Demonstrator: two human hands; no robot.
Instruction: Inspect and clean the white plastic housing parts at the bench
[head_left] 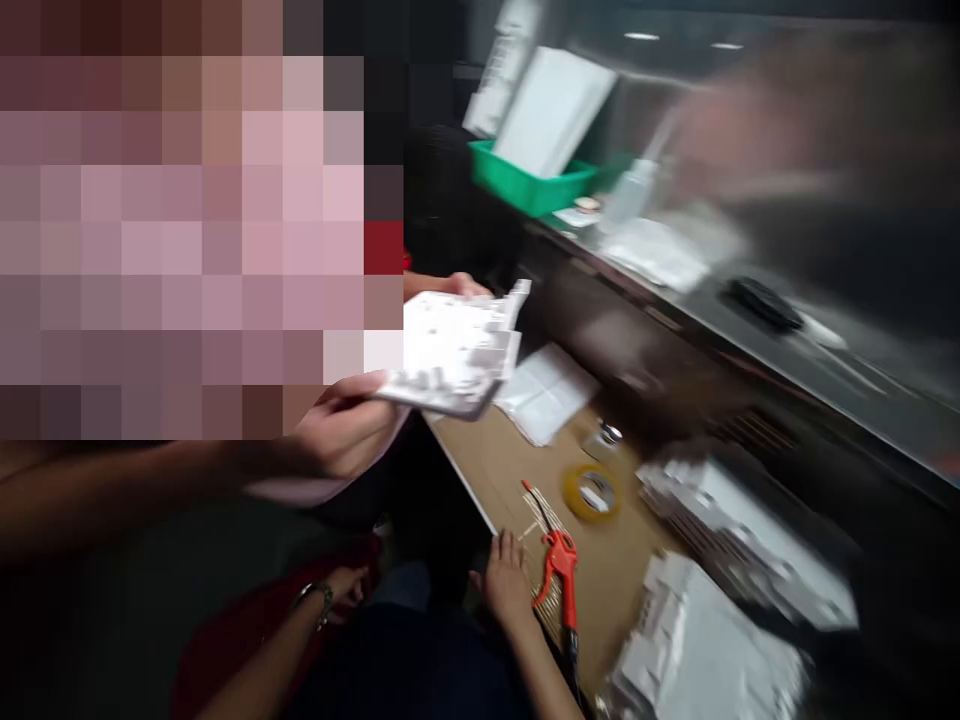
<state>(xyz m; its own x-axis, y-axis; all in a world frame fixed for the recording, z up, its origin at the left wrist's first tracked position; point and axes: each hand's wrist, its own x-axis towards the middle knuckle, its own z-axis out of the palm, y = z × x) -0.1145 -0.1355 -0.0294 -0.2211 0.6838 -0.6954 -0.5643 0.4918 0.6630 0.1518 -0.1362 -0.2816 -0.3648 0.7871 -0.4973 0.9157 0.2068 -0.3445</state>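
My right hand (508, 580) lies open on brown bench (616, 570) edge beside red-orange plastic air gun (568, 590), left hand (345, 588) near dark-clothed lap (420, 655), can't tell if open

Air blow gun (568, 578) on tabletop (469, 450), just R of R hand (508, 582); tape roll (573, 492) behind it, slightly R; molded-parts stack (757, 535) R of tape roll; bin (525, 188) on rear ledge (911, 420), L side.
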